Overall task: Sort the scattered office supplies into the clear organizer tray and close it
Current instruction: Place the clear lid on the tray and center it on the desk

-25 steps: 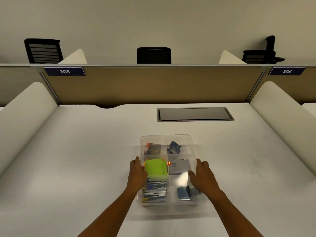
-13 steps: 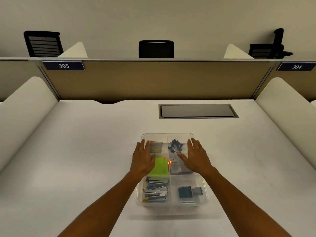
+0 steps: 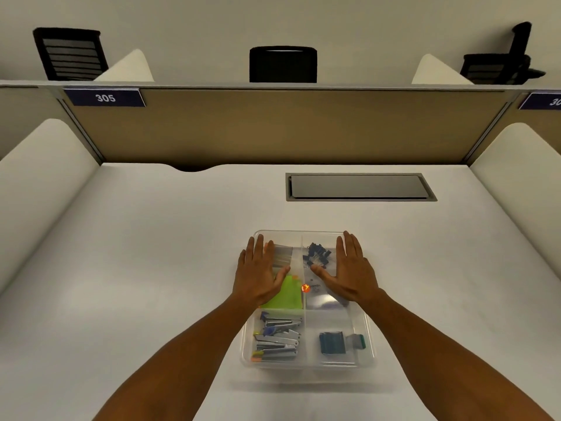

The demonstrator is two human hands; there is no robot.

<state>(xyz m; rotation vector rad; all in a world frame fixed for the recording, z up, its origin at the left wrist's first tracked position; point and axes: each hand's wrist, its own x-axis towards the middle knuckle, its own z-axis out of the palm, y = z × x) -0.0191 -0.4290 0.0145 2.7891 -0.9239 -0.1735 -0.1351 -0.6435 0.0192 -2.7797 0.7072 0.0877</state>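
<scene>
- The closing step appears to be in hand: everything visible is already inside the clear tray (image 3: pixel 308 364), and a see-through lid seems to lie over it.
- The left hand (image 3: pixel 258 271) lies flat on the far-left part of the tray top, fingers straight and together, gripping nothing.
- The right hand (image 3: pixel 352 268) mirrors it on the far-right part, fingers straight, thumb spread inward, gripping nothing.
- Next move, as I judge it: press down evenly along the far edge and corners until the lid seats; whether it has latched cannot be told.
- The tray sits near the front edge of the desk (image 3: pixel 151 268), about midway across.
- Far-left compartment: a silvery item, partly hidden.
- Far-right: small blue clips (image 3: pixel 317 257).
- Middle-left: green sticky notes (image 3: pixel 287 296); middle-right: a pale card or packet.
- Near-left: staplers (image 3: pixel 277 338); near-right: a blue-green item (image 3: pixel 332 343) I cannot identify.
</scene>
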